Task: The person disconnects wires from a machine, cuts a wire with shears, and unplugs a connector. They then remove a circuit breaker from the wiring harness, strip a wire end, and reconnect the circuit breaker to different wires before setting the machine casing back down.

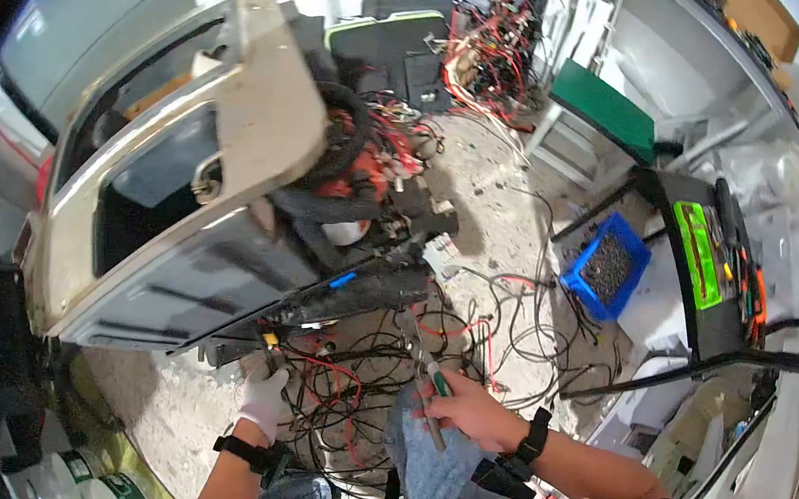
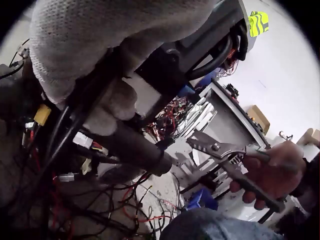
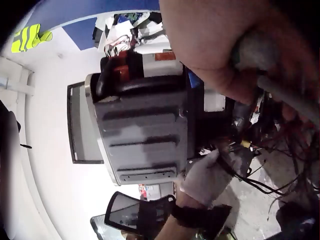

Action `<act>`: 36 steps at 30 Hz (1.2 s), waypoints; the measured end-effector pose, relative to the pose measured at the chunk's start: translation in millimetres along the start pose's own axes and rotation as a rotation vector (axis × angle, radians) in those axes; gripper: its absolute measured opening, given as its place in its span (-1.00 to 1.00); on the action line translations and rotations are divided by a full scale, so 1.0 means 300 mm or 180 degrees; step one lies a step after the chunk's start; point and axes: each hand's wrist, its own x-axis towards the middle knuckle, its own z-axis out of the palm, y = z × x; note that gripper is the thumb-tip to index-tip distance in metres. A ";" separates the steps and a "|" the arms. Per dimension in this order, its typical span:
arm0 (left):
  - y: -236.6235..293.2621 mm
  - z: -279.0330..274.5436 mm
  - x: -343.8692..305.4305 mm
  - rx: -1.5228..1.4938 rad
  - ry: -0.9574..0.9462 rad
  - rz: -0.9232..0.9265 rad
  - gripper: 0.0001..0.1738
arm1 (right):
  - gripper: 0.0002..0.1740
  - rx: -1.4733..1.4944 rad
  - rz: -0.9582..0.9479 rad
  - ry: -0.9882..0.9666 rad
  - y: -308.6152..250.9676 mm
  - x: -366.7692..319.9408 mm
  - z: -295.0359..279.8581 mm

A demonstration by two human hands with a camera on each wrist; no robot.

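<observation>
My left hand (image 1: 264, 401), in a white knit glove, grips a bundle of black wires (image 2: 72, 127) at the lower edge of the cut vehicle cab. The glove covers much of that grip in the left wrist view. My bare right hand (image 1: 474, 411) holds a pair of pliers (image 2: 217, 147) over my knee. Their metal head points away from the palm, apart from the wires, and one handle shows green in the head view. A yellow connector (image 2: 42, 115) sits beside the gloved fingers.
The beige and grey cab (image 1: 235, 273) stands at left. Loose cables (image 1: 351, 385) tangle across the floor before me. A blue bin (image 1: 577, 265) of small dark pieces stands at right, near a black chair holding tools. Behind it is a green-topped stool (image 1: 605, 105).
</observation>
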 end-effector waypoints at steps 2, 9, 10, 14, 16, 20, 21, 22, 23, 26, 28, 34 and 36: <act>0.091 0.018 -0.040 0.0098 -0.0191 -0.0082 -0.52 | -0.79 0.0163 0.0023 0.0025 0.007 -0.004 -0.032; 0.217 0.123 -0.113 0.0955 0.1294 0.1031 -0.52 | -0.80 0.1357 0.0330 0.0059 0.024 -0.063 -0.072; 0.174 0.101 -0.072 0.1585 0.1220 0.1247 -0.54 | -0.81 0.1391 0.0353 0.0082 0.036 -0.067 -0.080; 0.091 0.109 -0.041 0.0966 0.0342 0.0944 -0.57 | -0.80 0.1575 0.0251 0.0020 0.033 -0.104 -0.102; 0.139 0.129 -0.034 0.2109 0.0140 0.1187 -0.60 | -0.80 0.1612 0.0250 0.0019 0.028 -0.115 -0.115; 0.179 0.182 0.023 0.0501 0.0456 -0.0326 -0.75 | -0.80 0.1693 0.0235 0.0179 0.015 -0.132 -0.118; 0.160 0.189 0.047 0.0500 0.0480 -0.0347 -0.75 | -0.80 0.1703 0.0210 0.0244 0.019 -0.131 -0.119; 0.119 0.191 0.084 -0.0071 0.0676 -0.0480 -0.77 | -0.78 0.1830 0.0219 0.0223 0.027 -0.131 -0.121; 0.083 0.194 0.122 -0.0654 0.0868 -0.0597 -0.78 | -0.78 0.1809 0.0230 0.0201 0.027 -0.130 -0.119; 0.057 0.230 0.194 -0.1016 0.0878 -0.0607 -0.79 | -0.73 0.1844 0.0293 0.0219 0.038 -0.131 -0.116; 0.017 0.250 0.258 -0.1490 0.1059 -0.0705 -0.85 | -0.72 0.1798 0.0331 0.0251 0.036 -0.137 -0.111; 0.004 0.272 0.270 -0.1886 0.1053 -0.0844 -0.89 | -0.72 0.1664 0.0320 0.0307 0.037 -0.130 -0.099; 0.004 0.250 0.258 -0.2220 0.0782 -0.1052 -0.95 | -0.72 0.1663 0.0302 0.0249 0.038 -0.122 -0.092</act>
